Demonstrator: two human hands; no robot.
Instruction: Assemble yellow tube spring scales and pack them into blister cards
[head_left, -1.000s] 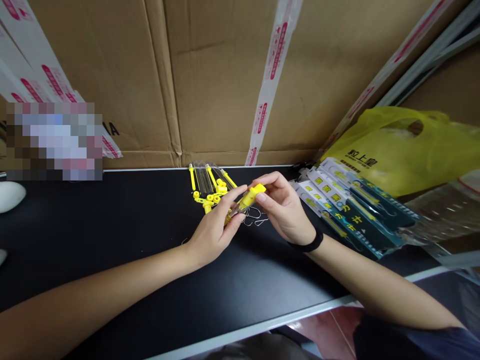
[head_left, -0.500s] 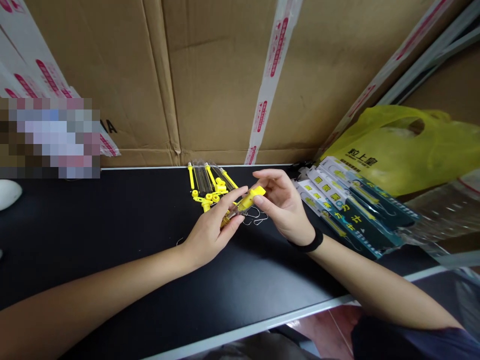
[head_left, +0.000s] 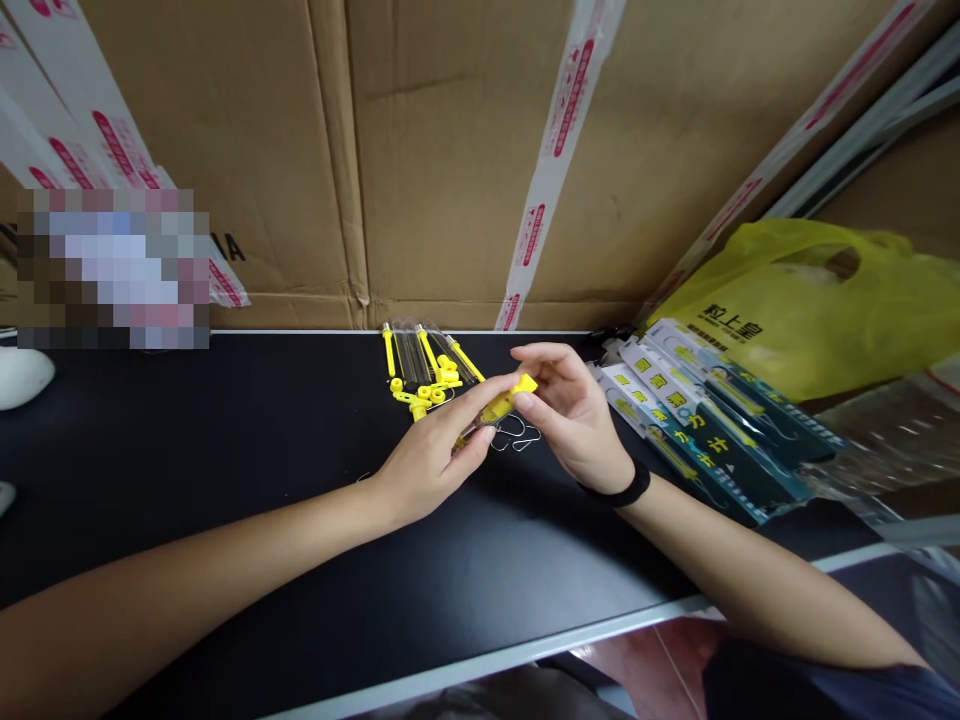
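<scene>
Over the black table [head_left: 225, 470], my left hand [head_left: 431, 460] pinches the body of a small clear tube with yellow ends [head_left: 501, 405]. My right hand [head_left: 570, 410], with a black band at the wrist, grips the tube's yellow cap end between thumb and fingers. Thin wire hooks [head_left: 517, 432] lie on the table just under the hands. A pile of similar yellow-capped tubes [head_left: 424, 365] lies just beyond my left hand, by the table's far edge.
Flat packets with dark cards and yellow labels [head_left: 697, 420] fan out to the right. A yellow plastic bag [head_left: 817, 300] sits behind them. Taped cardboard boxes [head_left: 450, 150] wall off the back. A white object [head_left: 22, 375] rests at the far left.
Both hands stay on the tube, with only slight shifts of the fingers. The view has tilted a little.
</scene>
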